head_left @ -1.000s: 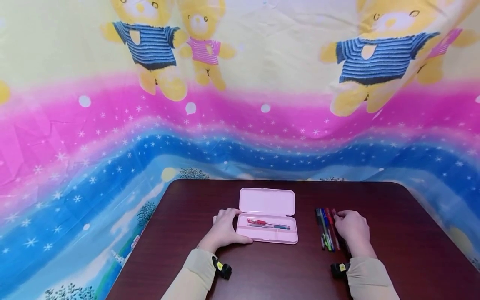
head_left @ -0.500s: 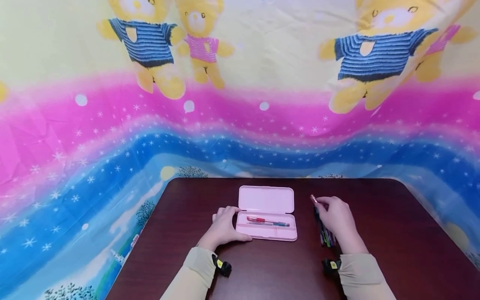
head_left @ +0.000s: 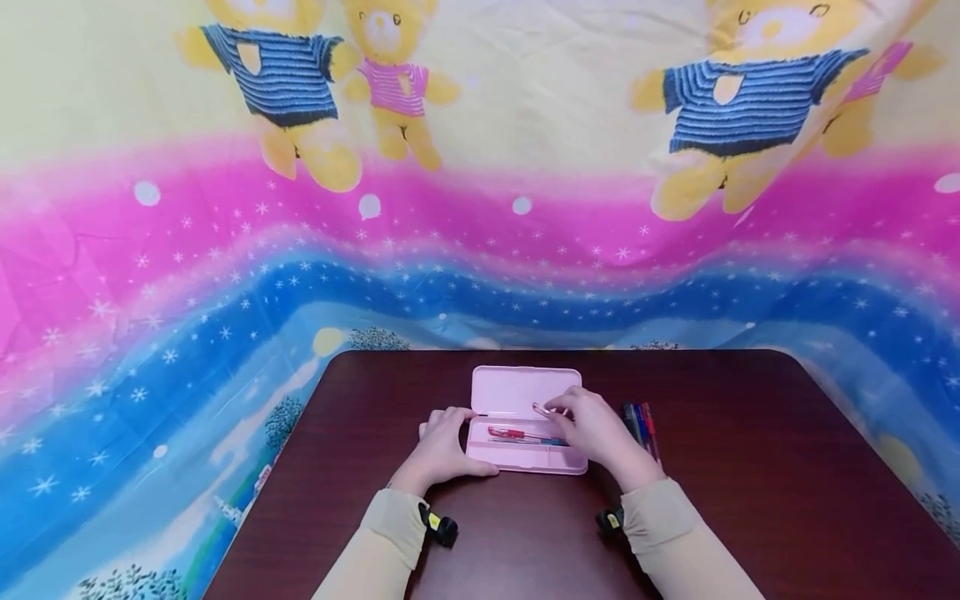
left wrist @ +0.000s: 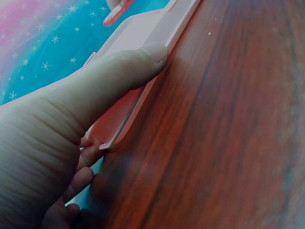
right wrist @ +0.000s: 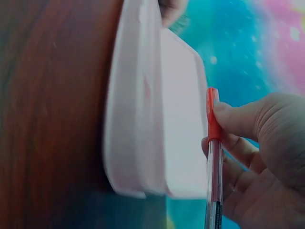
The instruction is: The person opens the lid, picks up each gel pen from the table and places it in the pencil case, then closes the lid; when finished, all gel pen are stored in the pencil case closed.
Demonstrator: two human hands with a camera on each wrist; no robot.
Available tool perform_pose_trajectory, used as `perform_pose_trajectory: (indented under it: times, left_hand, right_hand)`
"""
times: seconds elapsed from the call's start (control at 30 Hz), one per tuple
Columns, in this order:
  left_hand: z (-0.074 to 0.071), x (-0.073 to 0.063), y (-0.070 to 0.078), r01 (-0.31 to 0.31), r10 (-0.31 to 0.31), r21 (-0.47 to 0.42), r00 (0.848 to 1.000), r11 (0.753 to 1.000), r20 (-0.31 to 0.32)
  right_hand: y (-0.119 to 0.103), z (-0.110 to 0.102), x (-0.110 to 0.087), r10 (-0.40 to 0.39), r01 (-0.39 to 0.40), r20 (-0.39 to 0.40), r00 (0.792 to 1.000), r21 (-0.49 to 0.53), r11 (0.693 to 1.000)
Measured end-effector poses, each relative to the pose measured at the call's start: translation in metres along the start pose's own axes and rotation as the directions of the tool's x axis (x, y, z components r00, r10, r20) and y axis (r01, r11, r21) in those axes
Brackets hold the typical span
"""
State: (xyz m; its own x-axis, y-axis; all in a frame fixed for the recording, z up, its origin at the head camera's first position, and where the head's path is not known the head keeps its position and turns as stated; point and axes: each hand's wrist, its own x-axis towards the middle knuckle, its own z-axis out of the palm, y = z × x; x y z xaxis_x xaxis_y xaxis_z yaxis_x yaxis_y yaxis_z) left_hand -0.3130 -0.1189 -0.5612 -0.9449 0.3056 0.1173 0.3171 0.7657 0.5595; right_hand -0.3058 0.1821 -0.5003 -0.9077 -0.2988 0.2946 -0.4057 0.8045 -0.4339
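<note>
An open pink pencil case (head_left: 498, 392) lies on the table, its lid tipped back. My left hand (head_left: 441, 446) grips its left end; in the left wrist view the thumb (left wrist: 128, 69) lies along the front edge and fingers curl round the end. Inside the long compartment are a red pen (head_left: 512, 433) and a teal-tipped pen, partly covered by my right hand. My right hand (head_left: 598, 427) is over the case's right side, pinching a clear-barrelled pen with a red cap (right wrist: 214, 126) between thumb and fingers. In the right wrist view this pen overlaps the lid's edge.
Several pens (head_left: 639, 421), black, blue and red, lie side by side on the dark wooden table (head_left: 750, 467) right of the case, partly behind my right forearm. A bear-printed cloth (head_left: 480, 275) hangs behind the table's far edge.
My right hand has picked a red pen from the group on the right and carried it leftward over the pencil case. My left hand keeps its grip on the case.
</note>
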Motion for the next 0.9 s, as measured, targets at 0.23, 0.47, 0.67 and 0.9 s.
perform_pose_trajectory:
  times: [0.23,0.47,0.67,0.9]
  left_hand:
    - [0.000,0.001,-0.001,-0.004,0.004,0.013,1.000,1.000,-0.005]
    - [0.000,0.000,-0.001,-0.008,0.008,0.018,1.000,1.000,-0.005]
    - [-0.002,-0.001,0.001,-0.018,0.018,0.000,1.000,1.000,-0.009]
    - [-0.002,-0.001,0.001,-0.014,0.014,-0.004,1.000,1.000,-0.007]
  right_hand:
    - [-0.016,0.024,0.010,-0.090,0.093,0.096,0.991,-0.020,0.995]
    - [-0.024,0.034,0.014,-0.073,0.078,0.155,0.985,-0.027,0.997]
    - [-0.026,0.037,0.015,-0.086,0.092,0.178,0.980,-0.025,0.995]
    - [-0.029,0.046,0.016,-0.138,0.144,0.157,0.978,-0.026,0.989]
